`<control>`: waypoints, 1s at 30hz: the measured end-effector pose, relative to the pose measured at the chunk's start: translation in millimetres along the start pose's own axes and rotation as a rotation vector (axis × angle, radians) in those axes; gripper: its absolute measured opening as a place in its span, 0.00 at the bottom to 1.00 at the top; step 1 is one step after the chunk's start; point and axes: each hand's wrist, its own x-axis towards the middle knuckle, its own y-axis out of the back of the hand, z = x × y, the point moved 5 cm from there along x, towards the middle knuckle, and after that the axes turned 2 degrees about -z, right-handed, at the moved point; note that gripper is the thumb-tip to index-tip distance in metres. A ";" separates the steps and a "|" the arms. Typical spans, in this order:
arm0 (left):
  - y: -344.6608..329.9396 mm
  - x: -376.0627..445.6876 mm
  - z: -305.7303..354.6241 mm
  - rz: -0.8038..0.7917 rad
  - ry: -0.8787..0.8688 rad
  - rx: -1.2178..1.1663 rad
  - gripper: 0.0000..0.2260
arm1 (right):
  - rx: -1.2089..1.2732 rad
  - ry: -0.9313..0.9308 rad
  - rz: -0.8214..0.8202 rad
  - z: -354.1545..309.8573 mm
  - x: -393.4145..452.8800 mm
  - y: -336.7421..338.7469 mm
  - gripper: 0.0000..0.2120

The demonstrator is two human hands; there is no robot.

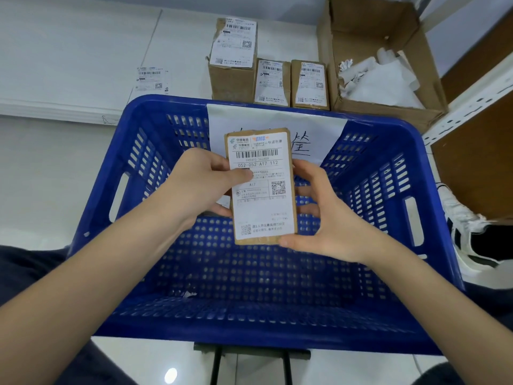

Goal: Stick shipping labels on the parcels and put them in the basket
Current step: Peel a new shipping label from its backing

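Small brown cardboard parcel (pixel 262 187) with white shipping label (pixel 261 184), gripped on both sides: left hand (pixel 200 184) thumb pressing label, right hand (pixel 324 218) curled round edge. Held above blue perforated plastic basket (pixel 388 207), long axis pointing away, straight drop below.

"052-052 A17 112" on parcel label (pixel 261 184)

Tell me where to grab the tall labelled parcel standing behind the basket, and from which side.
Take the tall parcel by its two narrow brown side faces near the top, coming down from above. It stands upright, taller than the two short parcels beside it, so its top is free, while the blue basket rim blocks its lower front. A side grip probably spares the shipping label.
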 end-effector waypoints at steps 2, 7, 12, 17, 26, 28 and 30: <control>-2.5 0.4 -0.1 0.005 -0.001 0.000 0.06 | 0.047 -0.031 0.023 -0.6 0.1 0.0 0.52; -7.0 0.0 -2.4 0.010 -0.020 0.031 0.04 | 0.043 -0.062 0.140 0.9 2.2 1.0 0.46; -5.7 0.2 -1.8 0.007 -0.017 0.027 0.04 | 0.084 -0.061 0.019 0.8 1.9 9.4 0.45; -4.1 -1.3 -0.5 0.000 -0.023 0.022 0.03 | 0.184 -0.040 -0.150 -0.5 0.0 14.6 0.46; -3.3 -2.3 7.5 -0.004 -0.109 0.098 0.05 | 0.234 -0.126 0.162 -4.3 1.1 17.5 0.39; -6.6 -3.0 6.5 0.014 -0.132 0.148 0.04 | 0.232 -0.141 0.182 -1.3 1.1 15.6 0.39; -6.6 -2.9 6.1 0.036 -0.151 0.176 0.03 | 0.230 -0.147 0.193 0.1 1.4 15.1 0.39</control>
